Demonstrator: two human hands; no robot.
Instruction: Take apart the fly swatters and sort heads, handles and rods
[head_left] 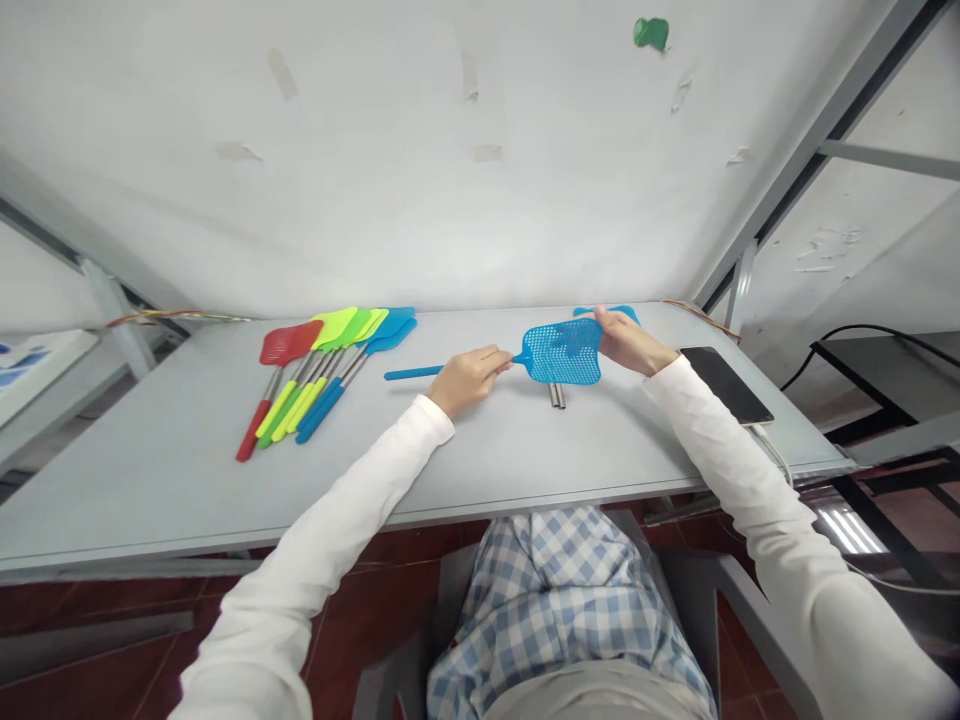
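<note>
A blue fly swatter (pixel 564 352) is held level above the table by both hands. My left hand (pixel 471 378) is closed around its shaft, near the neck, and the blue handle sticks out to the left. My right hand (pixel 628 338) grips the right edge of the mesh head between thumb and fingers. Under the head, two short metal tubes (pixel 556 396) lie partly hidden. Behind my right hand another flat blue piece (pixel 628 313) shows on the table, mostly covered.
To the left on the grey table (pixel 187 490), several fly swatters lie fanned out: a red one (pixel 289 343), green-yellow ones (pixel 334 328) and blue ones (pixel 391 328). A dark phone (pixel 726 385) with a white cable is at the right. A white wall (pixel 420 220) rises behind.
</note>
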